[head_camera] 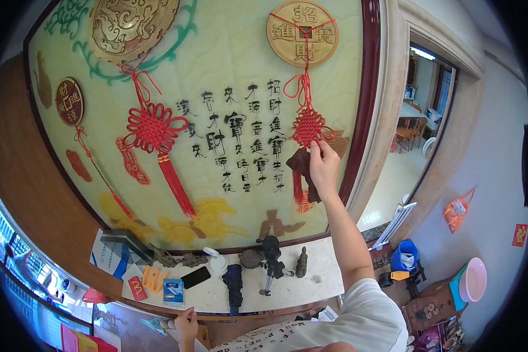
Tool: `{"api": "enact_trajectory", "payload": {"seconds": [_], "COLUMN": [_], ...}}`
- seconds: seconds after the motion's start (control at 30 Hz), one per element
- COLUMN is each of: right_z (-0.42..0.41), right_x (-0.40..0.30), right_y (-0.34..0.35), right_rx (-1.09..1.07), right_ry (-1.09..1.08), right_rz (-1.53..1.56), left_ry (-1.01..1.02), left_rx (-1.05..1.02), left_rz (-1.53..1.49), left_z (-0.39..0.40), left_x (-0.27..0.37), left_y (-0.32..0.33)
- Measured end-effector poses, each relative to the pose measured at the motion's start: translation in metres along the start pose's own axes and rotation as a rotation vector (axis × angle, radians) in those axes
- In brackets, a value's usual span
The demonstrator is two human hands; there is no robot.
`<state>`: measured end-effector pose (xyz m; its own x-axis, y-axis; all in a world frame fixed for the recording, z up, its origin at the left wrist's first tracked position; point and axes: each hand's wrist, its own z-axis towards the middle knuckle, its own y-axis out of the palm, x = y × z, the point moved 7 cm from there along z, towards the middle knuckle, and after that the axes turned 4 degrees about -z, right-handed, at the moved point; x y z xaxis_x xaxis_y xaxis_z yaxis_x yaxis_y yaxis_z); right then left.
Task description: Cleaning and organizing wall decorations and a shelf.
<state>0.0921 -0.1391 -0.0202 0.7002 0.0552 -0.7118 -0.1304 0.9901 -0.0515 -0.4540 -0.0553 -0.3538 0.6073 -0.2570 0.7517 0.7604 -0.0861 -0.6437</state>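
Note:
My right hand (pixel 324 165) is raised to the wall panel (pixel 229 70), with a dark brown cloth (pixel 300 163) hanging from it. Its fingertips are at the lower edge of a red Chinese knot (pixel 309 126), which hangs on red cord from a gold coin-shaped ornament (pixel 302 53). Part of the knot's red tassel (pixel 297 187) shows behind the cloth. Low in the picture, my left hand (pixel 186 326) has its fingers curled beside a pale teal object (pixel 153 325); whether it holds anything cannot be told.
Another red knot (pixel 152 128) hangs left. Below the panel, a white stone counter (pixel 286 290) bears a small tripod (pixel 270 259), a folded dark umbrella (pixel 234 286), a black phone (pixel 196 277) and small carved figures. A doorway (pixel 387 185) opens at right, near a blue bin (pixel 404 256).

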Motion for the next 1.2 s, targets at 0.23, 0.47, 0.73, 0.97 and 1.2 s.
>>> {"api": "enact_trajectory", "payload": {"seconds": [0.23, 0.47, 0.73, 0.97, 1.2], "right_z": [0.022, 0.031, 0.016, 0.012, 0.075], "right_x": [0.1, 0.137, 0.133, 0.113, -0.016], "right_y": [0.037, 0.035, 0.035, 0.015, -0.007], "right_rx": [-0.181, -0.195, -0.289, -0.199, -0.072], "right_ry": [0.33, 0.348, 0.459, 0.312, -0.112], "right_rz": [0.485, 0.466, 0.466, 0.148, -0.122], "left_ry": [0.07, 0.034, 0.005, 0.041, 0.042], "left_rx": [-0.07, -0.087, -0.097, -0.099, -0.1], "left_rz": [-0.017, -0.008, 0.002, 0.034, 0.063], "left_z": [0.017, 0.01, 0.008, 0.005, 0.006], "left_x": [0.021, 0.014, 0.014, 0.026, 0.036], "left_y": [0.017, 0.02, 0.024, 0.021, 0.019]}}
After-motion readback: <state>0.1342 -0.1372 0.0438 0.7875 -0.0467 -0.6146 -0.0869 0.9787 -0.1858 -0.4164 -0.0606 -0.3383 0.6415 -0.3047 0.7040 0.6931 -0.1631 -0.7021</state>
